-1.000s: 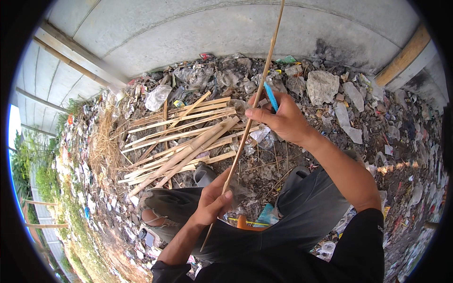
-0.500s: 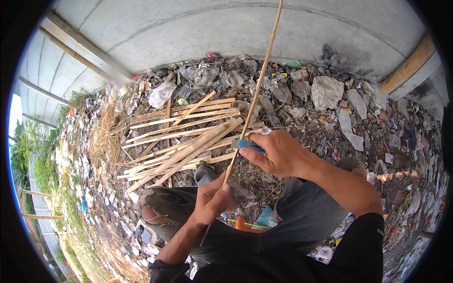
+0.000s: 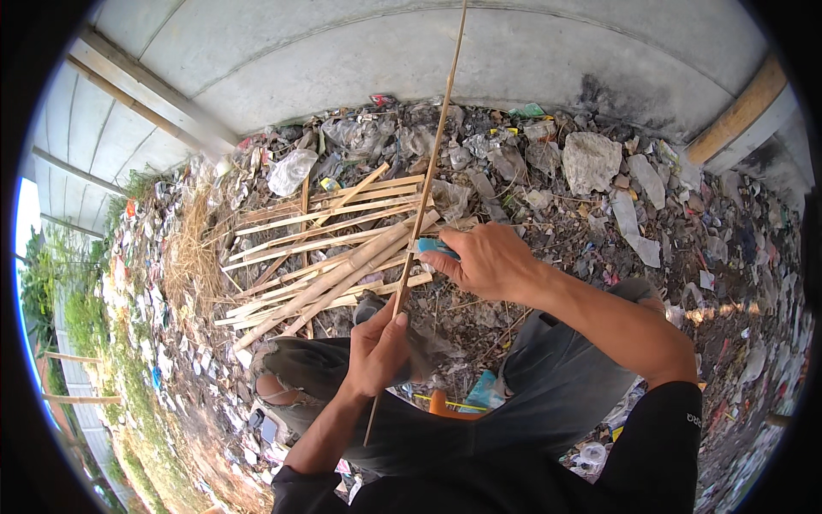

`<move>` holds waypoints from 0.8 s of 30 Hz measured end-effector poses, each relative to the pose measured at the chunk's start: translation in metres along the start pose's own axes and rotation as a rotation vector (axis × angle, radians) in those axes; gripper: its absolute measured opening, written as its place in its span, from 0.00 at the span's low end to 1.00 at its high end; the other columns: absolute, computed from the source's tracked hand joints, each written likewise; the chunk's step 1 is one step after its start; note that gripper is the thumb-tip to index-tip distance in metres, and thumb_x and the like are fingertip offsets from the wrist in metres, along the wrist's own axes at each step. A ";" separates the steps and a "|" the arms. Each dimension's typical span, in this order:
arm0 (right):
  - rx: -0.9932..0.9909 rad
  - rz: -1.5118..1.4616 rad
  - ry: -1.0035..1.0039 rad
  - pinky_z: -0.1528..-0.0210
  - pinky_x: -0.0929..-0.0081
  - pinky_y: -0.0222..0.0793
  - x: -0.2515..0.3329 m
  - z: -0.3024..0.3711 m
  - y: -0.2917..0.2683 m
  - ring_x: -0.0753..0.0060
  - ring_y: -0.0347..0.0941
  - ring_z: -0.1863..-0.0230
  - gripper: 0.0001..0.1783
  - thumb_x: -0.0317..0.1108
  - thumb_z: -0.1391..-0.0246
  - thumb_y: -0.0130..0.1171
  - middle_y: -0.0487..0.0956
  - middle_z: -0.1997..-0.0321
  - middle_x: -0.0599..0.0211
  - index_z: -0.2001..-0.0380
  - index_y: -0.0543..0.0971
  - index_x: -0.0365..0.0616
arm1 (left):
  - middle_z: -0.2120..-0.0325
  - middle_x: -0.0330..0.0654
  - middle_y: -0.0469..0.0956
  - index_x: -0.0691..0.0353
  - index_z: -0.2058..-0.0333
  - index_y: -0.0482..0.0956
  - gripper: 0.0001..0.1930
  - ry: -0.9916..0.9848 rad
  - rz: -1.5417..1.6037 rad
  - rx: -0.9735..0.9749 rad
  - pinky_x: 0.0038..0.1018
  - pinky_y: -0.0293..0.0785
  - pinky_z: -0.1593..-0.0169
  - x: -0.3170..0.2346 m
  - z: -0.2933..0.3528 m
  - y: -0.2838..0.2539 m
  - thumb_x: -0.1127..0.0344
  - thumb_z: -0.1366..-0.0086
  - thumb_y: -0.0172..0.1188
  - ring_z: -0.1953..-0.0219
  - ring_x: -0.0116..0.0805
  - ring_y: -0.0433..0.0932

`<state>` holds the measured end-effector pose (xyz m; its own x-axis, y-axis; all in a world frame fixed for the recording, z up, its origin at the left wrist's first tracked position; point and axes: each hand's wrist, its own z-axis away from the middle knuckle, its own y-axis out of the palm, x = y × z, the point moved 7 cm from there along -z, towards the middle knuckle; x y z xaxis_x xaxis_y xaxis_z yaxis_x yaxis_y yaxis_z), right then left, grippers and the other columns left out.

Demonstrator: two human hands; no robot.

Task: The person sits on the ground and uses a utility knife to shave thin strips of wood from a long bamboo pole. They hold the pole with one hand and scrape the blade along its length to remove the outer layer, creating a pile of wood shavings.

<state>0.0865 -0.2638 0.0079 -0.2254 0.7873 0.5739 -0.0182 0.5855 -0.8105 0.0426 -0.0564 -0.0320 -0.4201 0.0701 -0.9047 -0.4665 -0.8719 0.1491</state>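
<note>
and here we are, right by the concrete wall (image 3: 531, 64), with the person seated low, knees spread in dark, torn trousers (image 3: 561, 368). the long thin bamboo strip (image 3: 440, 128) stands slantwise in front of the body, its upper length crossing the wall and running out at the top edge of view, its lower end poking out below the left hand (image 3: 378, 353) over the lap. look at that left hand: fingers wrapped closed around the strip, thumb laid along it. and the right hand (image 3: 488, 261), higher up, has its fingers curled snugly about a blue-handled tool (image 3: 437, 248), the tool's tip right up at the strip, thumb close by. behind the strip, to the left, a loose pile of split bamboo pieces (image 3: 321, 244) lies crisscrossed on the littered ground (image 3: 548, 227). dry straw (image 3: 190, 265) sits farther left, a big pale stone (image 3: 592, 163) up to the right, and down between the legs, something orange (image 3: 440, 404), partly hidden by the trousers.
</note>
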 end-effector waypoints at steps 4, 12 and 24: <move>-0.377 0.042 0.444 0.69 0.52 0.71 -0.131 -0.029 -0.104 0.47 0.75 0.77 0.38 0.60 0.27 0.38 0.74 0.83 0.51 0.73 0.79 0.35 | 0.76 0.25 0.70 0.67 0.30 0.63 0.26 0.030 -0.099 0.148 0.15 0.59 0.73 0.014 0.028 -0.007 0.64 0.22 0.52 0.77 0.12 0.62; -0.470 -0.168 0.183 0.73 0.59 0.64 -0.065 0.016 -0.109 0.54 0.70 0.80 0.35 0.60 0.28 0.44 0.71 0.84 0.56 0.71 0.77 0.36 | 0.86 0.24 0.59 0.70 0.31 0.63 0.26 0.189 -0.036 0.155 0.18 0.48 0.81 -0.009 0.014 0.009 0.65 0.23 0.52 0.87 0.13 0.56; 0.034 -0.122 -0.051 0.73 0.50 0.73 0.020 0.019 -0.002 0.41 0.79 0.76 0.32 0.61 0.34 0.51 0.78 0.83 0.49 0.72 0.79 0.40 | 0.65 0.27 0.76 0.73 0.31 0.62 0.28 0.130 -0.124 0.034 0.11 0.58 0.69 -0.009 0.013 -0.003 0.67 0.24 0.54 0.72 0.10 0.62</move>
<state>0.0635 -0.2531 0.0190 -0.2691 0.6990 0.6625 -0.0809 0.6691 -0.7388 0.0379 -0.0479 -0.0188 -0.2549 0.1108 -0.9606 -0.5354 -0.8434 0.0447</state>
